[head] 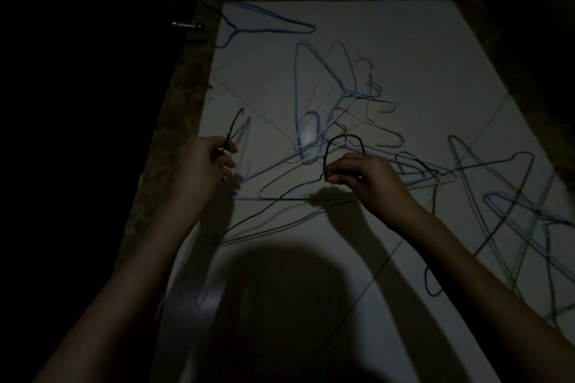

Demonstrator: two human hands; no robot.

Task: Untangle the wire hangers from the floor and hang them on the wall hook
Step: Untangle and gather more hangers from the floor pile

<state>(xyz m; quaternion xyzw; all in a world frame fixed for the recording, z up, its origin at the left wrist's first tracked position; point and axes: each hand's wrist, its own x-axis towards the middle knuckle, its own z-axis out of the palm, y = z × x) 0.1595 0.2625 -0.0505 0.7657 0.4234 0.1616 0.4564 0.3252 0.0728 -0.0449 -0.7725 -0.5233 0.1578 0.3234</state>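
Two bare forearms reach over a dim tiled floor [404,50]. Left hand [205,162] pinches the twisted neck of a dark wire hanger [233,126]; right hand [364,179] is clamped on a second dark hanger [345,140] at its hook. Beyond them, pale blue hangers [336,96] lie tangled mid-floor, one darker blue hanger [267,26] near the far left corner, others by the right edge.

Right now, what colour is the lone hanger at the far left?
Dark blue hanger, seen in the head view.
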